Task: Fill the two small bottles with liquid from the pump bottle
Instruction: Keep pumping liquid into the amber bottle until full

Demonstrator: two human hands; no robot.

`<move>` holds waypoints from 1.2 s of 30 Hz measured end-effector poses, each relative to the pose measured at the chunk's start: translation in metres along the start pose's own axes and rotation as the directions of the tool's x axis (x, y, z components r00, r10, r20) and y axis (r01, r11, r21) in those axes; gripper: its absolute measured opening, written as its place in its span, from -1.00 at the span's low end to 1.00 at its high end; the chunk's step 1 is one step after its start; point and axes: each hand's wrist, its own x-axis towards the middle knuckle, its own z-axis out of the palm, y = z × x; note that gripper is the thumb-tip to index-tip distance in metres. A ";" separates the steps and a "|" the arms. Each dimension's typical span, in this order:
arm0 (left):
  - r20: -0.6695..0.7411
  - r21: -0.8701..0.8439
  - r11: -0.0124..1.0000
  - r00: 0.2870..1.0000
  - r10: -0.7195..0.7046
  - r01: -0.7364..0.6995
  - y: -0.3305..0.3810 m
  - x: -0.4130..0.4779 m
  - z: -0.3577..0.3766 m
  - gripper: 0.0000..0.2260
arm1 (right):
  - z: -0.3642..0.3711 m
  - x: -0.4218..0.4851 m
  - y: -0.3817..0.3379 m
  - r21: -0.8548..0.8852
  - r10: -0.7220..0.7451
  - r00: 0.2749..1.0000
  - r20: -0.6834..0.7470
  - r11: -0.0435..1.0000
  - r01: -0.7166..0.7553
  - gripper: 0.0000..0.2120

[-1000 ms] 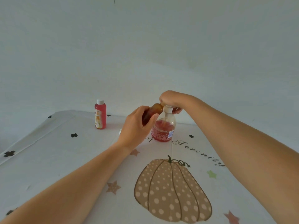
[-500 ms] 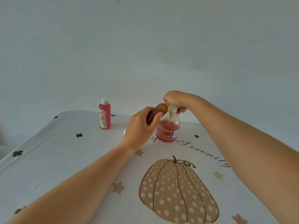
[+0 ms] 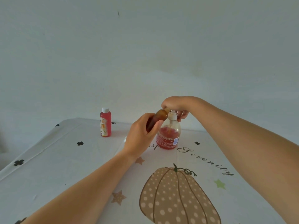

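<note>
My left hand [image 3: 142, 135] is wrapping its fingers around the tilted small amber bottle [image 3: 156, 120], mouth under the nozzle; my right hand [image 3: 176, 106] is pressing the clear red-liquid pump bottle [image 3: 168, 136]. If the mouth slips sideways, liquid could be landing on the table [image 3: 64, 159].

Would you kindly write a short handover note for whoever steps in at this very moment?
Left hand: gripping the small amber-brown bottle, tilted, mouth up at the pump spout.
Right hand: on the white pump head of the clear pump bottle of red liquid, which stands on the pumpkin-print tablecloth.
Small red bottle with white cap: upright, far left, capped, looks filled.
Done: apparently the red bottle.
Left: finish filling the amber bottle; its level cannot be seen. Then cap it.
</note>
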 end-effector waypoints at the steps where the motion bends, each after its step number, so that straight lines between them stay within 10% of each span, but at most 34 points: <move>1: -0.003 0.001 1.000 1.000 0.000 0.000 0.001 0.000 0.000 -0.74 | 0.001 0.001 0.000 0.003 -0.002 1.000 -0.006 1.000 0.002 -0.72; 36: -0.029 -0.001 0.999 0.999 -0.032 0.032 0.007 -0.002 0.000 -0.74 | -0.008 -0.002 0.012 0.181 -0.033 0.998 0.044 0.983 0.024 -0.73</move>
